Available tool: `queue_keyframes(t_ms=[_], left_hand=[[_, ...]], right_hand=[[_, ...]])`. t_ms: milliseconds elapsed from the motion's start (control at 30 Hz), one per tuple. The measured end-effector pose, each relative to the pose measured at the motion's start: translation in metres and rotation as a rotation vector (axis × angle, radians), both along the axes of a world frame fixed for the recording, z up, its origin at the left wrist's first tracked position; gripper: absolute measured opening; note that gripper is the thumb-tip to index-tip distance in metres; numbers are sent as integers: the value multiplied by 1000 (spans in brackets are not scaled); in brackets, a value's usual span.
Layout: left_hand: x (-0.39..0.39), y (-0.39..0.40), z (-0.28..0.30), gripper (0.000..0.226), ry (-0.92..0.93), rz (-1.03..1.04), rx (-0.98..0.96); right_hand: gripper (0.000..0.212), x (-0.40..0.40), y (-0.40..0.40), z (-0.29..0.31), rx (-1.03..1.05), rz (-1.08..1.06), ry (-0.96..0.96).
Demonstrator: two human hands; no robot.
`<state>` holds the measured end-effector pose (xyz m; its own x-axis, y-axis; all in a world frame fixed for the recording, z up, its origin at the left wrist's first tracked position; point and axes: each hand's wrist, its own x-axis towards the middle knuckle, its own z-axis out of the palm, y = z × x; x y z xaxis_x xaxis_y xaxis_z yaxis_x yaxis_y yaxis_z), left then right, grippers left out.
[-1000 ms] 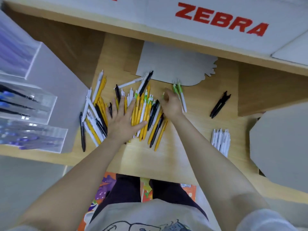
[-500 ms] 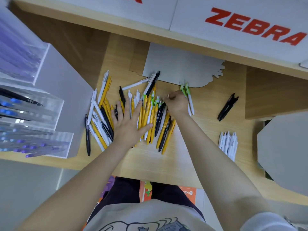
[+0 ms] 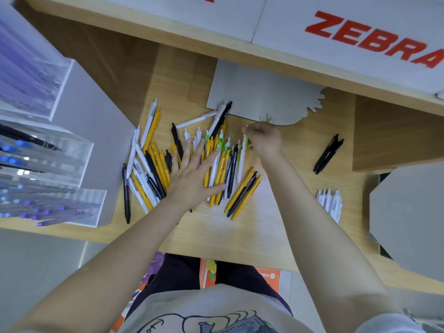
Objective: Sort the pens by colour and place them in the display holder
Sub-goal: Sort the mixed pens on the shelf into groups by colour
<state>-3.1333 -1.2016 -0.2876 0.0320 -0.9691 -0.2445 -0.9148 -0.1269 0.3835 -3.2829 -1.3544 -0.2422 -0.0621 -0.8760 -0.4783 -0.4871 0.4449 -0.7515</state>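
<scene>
A mixed pile of yellow, white, black and green pens (image 3: pixel 153 169) lies on the wooden shelf. My left hand (image 3: pixel 192 179) rests flat on the pile with its fingers spread. My right hand (image 3: pixel 265 140) is curled at the pile's upper right edge and pinches a green-and-white pen whose white tip sticks out on the left. Just beyond its knuckles, the tips of the sorted green pens (image 3: pixel 266 120) show. Two black pens (image 3: pixel 328 153) lie to the right, with a row of white pens (image 3: pixel 330 204) below them. The clear display holder (image 3: pixel 48 164) at left contains blue and purple pens.
A grey card cut-out (image 3: pixel 259 92) lies behind the pile, under a shelf with a red ZEBRA sign (image 3: pixel 374 39). A grey board (image 3: pixel 408 212) stands at the right edge. A white block (image 3: pixel 96 131) flanks the holder.
My right hand has moved up and right from the pile's edge to the green pens, now covering most of them. My left hand stays flat on the pile.
</scene>
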Motion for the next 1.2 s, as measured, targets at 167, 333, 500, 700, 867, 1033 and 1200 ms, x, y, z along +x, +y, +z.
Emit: queue_keyframes(t_ms=[167,333,500,700,867,1033,1200], left_hand=[[-6,-11,37,64,344,183,-186],[-18,-21,59,22,920,594,92],[-1,-6,41,47,1117,848,210],[2,-2,40,45,1258,907,217],[3,-1,41,45,1267,884,232],[-2,1,49,12,1312,852,217],[-12,-4,57,21,1369,772,257]], right_hand=[[9,-6,13,30,50,23,-315],[8,12,30,31,134,83,-413],[10,-4,17,-12,-30,59,72],[18,-2,29,-34,-10,135,173],[13,2,31,-38,-23,131,205],[13,-6,26,-16,83,-47,2],[15,-28,33,28,41,-99,-351]])
